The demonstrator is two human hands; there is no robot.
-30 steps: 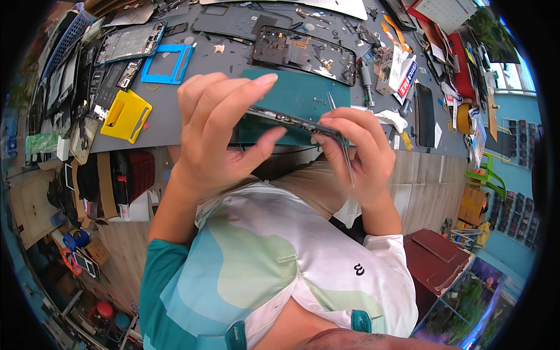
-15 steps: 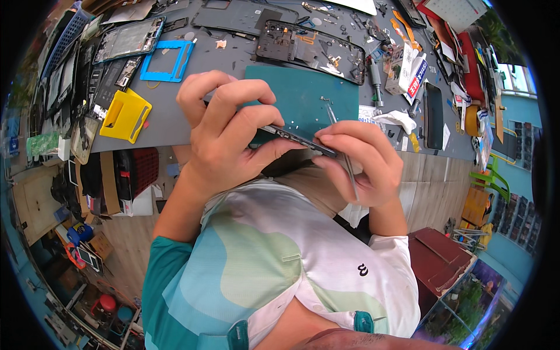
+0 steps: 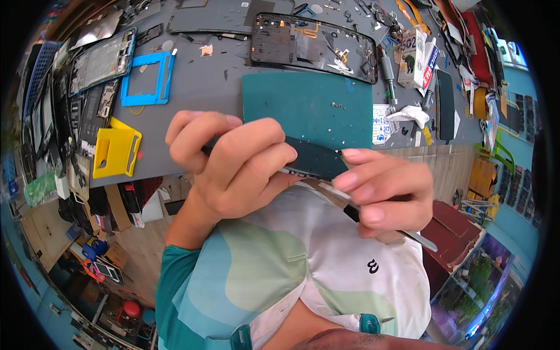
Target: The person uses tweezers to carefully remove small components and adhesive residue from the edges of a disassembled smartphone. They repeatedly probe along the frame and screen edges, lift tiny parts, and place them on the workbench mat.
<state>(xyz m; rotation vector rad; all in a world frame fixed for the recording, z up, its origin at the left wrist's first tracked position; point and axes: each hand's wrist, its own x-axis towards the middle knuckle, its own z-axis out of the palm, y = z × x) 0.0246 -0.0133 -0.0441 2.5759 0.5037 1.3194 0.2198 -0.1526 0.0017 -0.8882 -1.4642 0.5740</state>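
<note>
My left hand (image 3: 233,163) is closed round a dark, flat phone (image 3: 315,158). It is tilted above the near edge of the teal mat (image 3: 303,96), its smooth dark side upward and a narrow strip of its lower edge showing. The left fingers cover its left part. By its right end, my right hand (image 3: 388,195) has curled fingers round a slim metal tool (image 3: 420,239), whose silver, rounded end sticks out below the fingers. A black part of the tool shows beside the fingertips. Whether its other end touches the phone I cannot tell.
Beyond the mat lies an open phone housing (image 3: 315,46) with loose parts. Blue (image 3: 166,84) and yellow (image 3: 116,151) plastic frames lie at the left. A grey screwdriver (image 3: 387,76), a small white box (image 3: 411,61) and a black phone (image 3: 445,108) are at the right. Tiny bits (image 3: 336,105) dot the mat.
The phone has turned from nearly edge-on to show its broad dark side. My right hand moved right and nearer me, and the tool swung from upright to slanting down right.
</note>
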